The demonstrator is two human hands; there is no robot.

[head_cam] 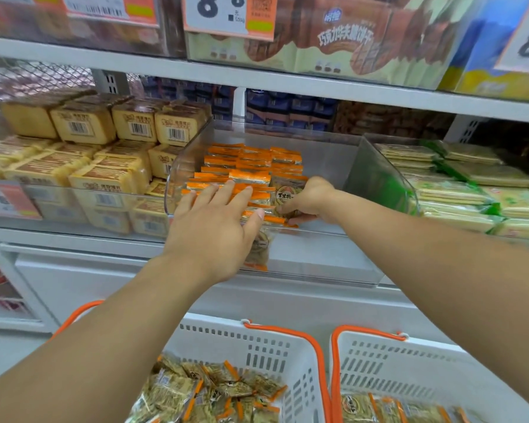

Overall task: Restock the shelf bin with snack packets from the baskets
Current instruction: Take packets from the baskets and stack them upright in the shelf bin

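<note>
A clear plastic shelf bin (318, 257) holds rows of orange-edged snack packets (254, 166) stacked on edge. My left hand (214, 221) lies flat on the front rows with straight, spread fingers pressing the packets. My right hand (309, 199) reaches in from the right, its fingers curled round a packet with a round brown label (287, 195) at the front right of the rows. Below stand two white baskets with orange handles, the left basket (266, 355) and the right basket (388, 361), each holding loose packets of the same kind (214, 392).
Yellow cake packs (83, 154) fill the bin to the left, green-and-cream packets (458, 184) the bin to the right. The shelf above (257, 77) hangs low over the bin, with price tags (229, 13) on it. A white cabinet front (74, 276) sits under the shelf.
</note>
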